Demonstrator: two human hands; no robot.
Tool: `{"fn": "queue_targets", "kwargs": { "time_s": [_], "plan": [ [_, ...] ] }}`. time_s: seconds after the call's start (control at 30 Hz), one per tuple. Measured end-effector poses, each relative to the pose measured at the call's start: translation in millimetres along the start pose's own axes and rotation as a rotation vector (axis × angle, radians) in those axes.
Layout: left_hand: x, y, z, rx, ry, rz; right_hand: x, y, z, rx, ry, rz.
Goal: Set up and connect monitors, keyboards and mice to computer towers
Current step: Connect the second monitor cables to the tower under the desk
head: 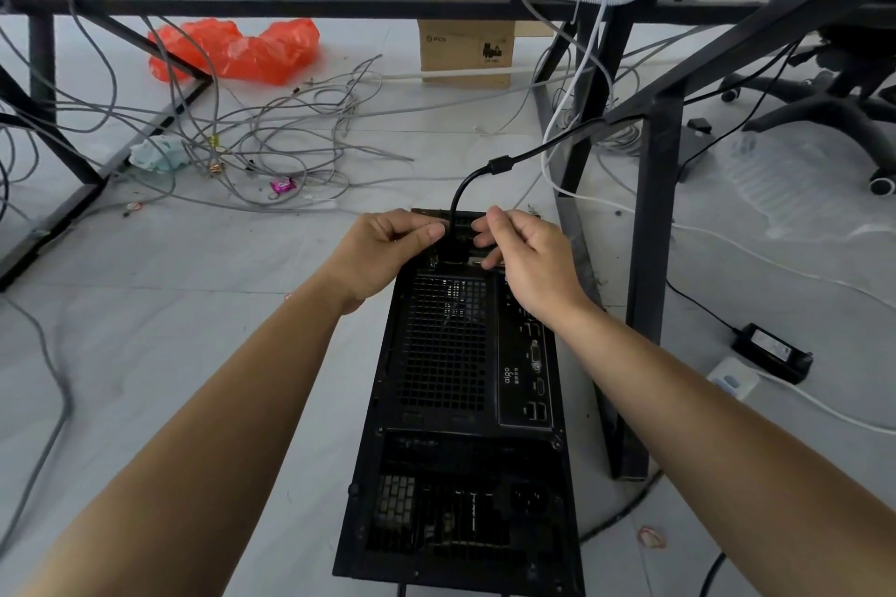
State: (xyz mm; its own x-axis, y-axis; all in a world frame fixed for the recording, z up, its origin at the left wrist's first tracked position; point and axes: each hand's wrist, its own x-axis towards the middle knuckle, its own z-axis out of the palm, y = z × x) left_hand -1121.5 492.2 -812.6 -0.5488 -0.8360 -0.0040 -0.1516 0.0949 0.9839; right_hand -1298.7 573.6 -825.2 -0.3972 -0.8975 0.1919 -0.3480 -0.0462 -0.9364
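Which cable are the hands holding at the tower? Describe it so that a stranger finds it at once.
Find the black computer tower on the floor. At its far end the left hand and right hand pinch a plug. The cable rising from it is thick, black, with a cylindrical lump, unlike the thin grey cables beyond.

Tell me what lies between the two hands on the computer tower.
The plug of the black cable stands between the left hand and right hand, entering the computer tower; both pinch it. The head view shows this.
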Motion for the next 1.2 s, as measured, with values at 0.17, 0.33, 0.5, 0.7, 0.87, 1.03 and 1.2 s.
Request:
{"fn": "queue_targets", "kwargs": {
  "time_s": [0.17,0.33,0.5,0.7,0.87,1.03,1.2],
  "plan": [
    [1.2,4.0,-1.5,0.222,0.021,0.090,0.9,0.5,0.8,0.009,0.002,0.012],
    [5.6,17.3,0.5,0.199,0.040,0.119,1.2,1.1,0.6,0.015,0.001,0.015],
    [5.6,17.7,-9.1,0.135,-0.090,0.054,1.1,0.7,1.1,0.021,0.000,0.024],
    [4.0,18.6,0.5,0.165,0.006,0.127,1.2,1.0,0.6,0.017,0.001,0.018],
    [4.7,19.1,-11.1,0.146,-0.124,0.067,1.1,1.4,1.2,0.007,0.004,0.011],
    [2.7,16.0,-1.8,0.201,0.002,0.115,0.6,0.3,0.4,0.003,0.007,0.008],
    [2.8,17.9,-6.8,0.131,-0.095,0.068,-0.2,-0.4,0.7,-0.002,0.007,-0.004]
  ]
}}
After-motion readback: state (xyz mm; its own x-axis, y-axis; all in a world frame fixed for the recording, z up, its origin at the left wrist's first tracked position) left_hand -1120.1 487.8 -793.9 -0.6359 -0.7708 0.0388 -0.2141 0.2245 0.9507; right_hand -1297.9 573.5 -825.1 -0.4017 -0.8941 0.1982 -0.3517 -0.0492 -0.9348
